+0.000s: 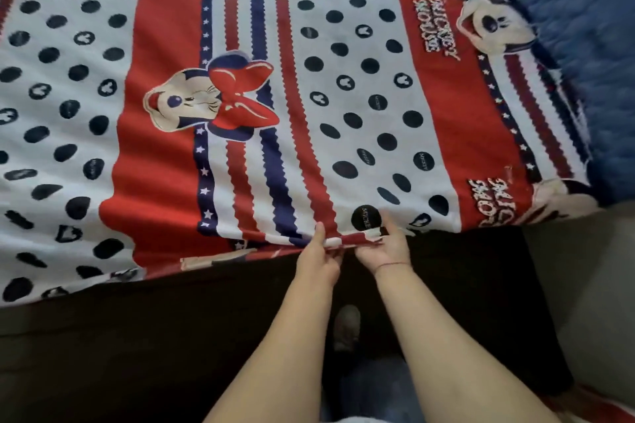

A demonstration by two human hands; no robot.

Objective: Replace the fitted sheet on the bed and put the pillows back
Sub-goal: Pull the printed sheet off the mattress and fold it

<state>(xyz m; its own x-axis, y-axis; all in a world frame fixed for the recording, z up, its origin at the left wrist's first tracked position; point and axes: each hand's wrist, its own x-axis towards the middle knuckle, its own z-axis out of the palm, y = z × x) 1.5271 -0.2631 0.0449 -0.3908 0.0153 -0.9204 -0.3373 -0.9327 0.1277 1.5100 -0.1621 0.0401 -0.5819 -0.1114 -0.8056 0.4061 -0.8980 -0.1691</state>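
head view: both hands on the near hem of the cartoon sheet

much is cut off or dim. the sheet (240, 45) runs out of the frame at the top and the left, so none of its far edges or corners show. the fingers of both hands are tucked under the bunched hem (357, 238) and mostly hidden. in the dark gap between the forearms, lower centre, a shoe (347, 326) is only faintly visible. the print near the right edge of the cloth is blurred.

the sheet is white with dark blue dots, broad red bands, scalloped red and blue stripes with small stars, and cartoon mouse faces with red bows. it lies spread flat over the bed, filling the upper two thirds of the frame. its right edge stops short, leaving a blue quilted mattress (577, 27) bare at the upper right. its near hem hangs over the dark side of the bed (137, 336).

the left hand (318, 259) pinches the hem with the thumb on top. the right hand (385, 251), just beside it, curls around the same gathered edge, a red thread (391, 265) on its wrist. a pale grey floor (584, 285) shows at the right.
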